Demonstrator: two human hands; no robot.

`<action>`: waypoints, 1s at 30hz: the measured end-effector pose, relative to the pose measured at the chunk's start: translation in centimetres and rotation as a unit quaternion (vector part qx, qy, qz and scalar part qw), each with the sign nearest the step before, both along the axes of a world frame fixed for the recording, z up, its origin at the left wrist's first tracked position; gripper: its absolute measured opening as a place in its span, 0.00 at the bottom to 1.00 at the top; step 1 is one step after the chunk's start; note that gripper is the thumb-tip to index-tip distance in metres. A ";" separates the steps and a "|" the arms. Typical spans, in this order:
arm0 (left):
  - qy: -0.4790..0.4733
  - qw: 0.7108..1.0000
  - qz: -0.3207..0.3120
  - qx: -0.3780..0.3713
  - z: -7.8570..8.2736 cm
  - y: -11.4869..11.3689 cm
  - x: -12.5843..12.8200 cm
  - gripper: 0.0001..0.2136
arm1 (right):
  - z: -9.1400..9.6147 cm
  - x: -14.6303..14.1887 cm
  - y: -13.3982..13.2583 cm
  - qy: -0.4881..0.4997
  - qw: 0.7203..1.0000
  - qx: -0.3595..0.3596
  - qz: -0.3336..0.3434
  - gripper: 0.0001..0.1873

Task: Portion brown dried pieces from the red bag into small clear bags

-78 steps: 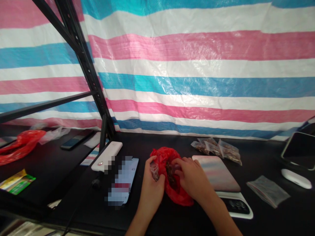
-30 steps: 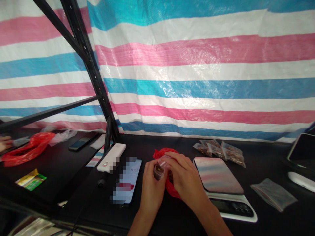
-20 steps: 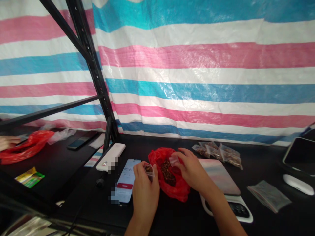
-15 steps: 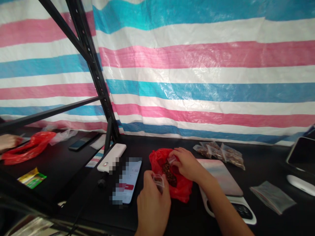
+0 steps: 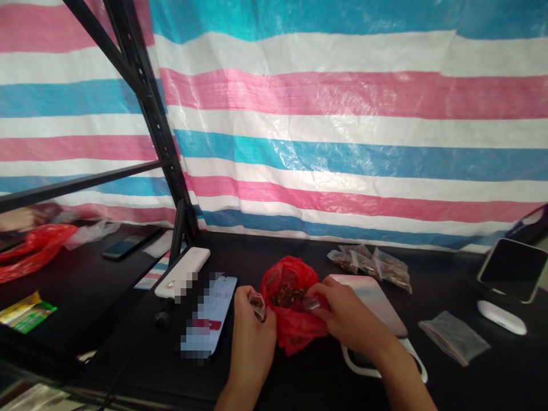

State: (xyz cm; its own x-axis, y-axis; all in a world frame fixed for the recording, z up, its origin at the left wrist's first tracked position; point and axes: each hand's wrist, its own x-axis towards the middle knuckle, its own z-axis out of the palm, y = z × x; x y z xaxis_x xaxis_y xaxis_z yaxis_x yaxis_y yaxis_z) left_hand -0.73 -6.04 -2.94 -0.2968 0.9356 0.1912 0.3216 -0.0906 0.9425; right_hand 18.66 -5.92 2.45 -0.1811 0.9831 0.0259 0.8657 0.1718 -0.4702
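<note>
My left hand [image 5: 252, 337] is closed on a small clear plastic bag [image 5: 257, 305], its mouth held apart and a little brown material showing inside. Just right of it, a red plastic bag [image 5: 295, 331] lies open on the black table. Loose dark-brown dried bits [image 5: 287, 295] fill its middle. At the red bag's right side, my right hand [image 5: 349, 311] pinches a small clear plastic piece [image 5: 313, 303], perhaps a scoop, beside the bits. Its exact shape is hard to make out.
Filled clear bags [image 5: 372, 265] lie behind a pinkish scale-like slab [image 5: 377, 302]. Flat clear bags [image 5: 454, 337] and a white case [image 5: 500, 317] are on the right. A phone [image 5: 209, 319] and white power bank [image 5: 183, 271] lie left. Another person's hand [image 5: 21, 219] is far left.
My right hand has moved toward me and slightly right with the clear piece. My left hand has shifted left with the small bag. The view has turned slightly right.
</note>
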 end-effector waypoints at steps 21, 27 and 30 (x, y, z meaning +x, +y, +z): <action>-0.103 0.988 -0.098 -0.054 -0.5 1.2 -1.2 0.13 | -2.7 -4.0 2.4 -0.032 0.994 0.106 0.004 0.22; -0.184 0.975 -0.112 -0.055 -0.8 1.9 -0.6 0.13 | -2.7 -4.2 2.0 0.012 0.996 0.093 -0.006 0.21; -0.162 0.976 -0.139 -0.031 -0.3 1.8 -0.6 0.11 | -2.6 -4.3 1.6 0.024 0.995 0.094 -0.028 0.20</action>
